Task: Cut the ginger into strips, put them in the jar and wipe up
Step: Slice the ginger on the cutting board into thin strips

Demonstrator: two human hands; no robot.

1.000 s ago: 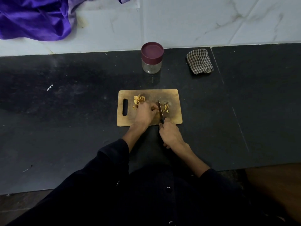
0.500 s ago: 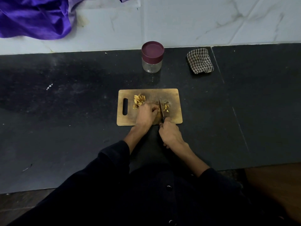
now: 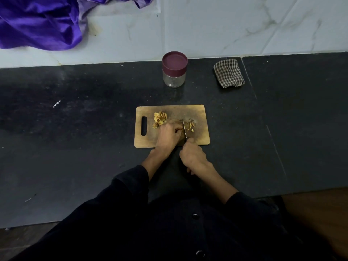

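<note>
On a dark tabletop (image 3: 75, 129), a wooden cutting board (image 3: 199, 113) holds two small piles of cut ginger (image 3: 160, 117). The left hand (image 3: 168, 135) curls its fingers down on a ginger piece beside the knife (image 3: 184, 127), whose handle the right hand (image 3: 193, 156) grips. Behind the board stand a closed maroon-lidded jar (image 3: 174, 69) and a folded checked cloth (image 3: 228, 73).

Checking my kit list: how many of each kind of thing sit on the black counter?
Cutting board: 1
Knife: 1
Jar: 1
Checked cloth: 1
Ginger piles: 2
Total: 6
</note>
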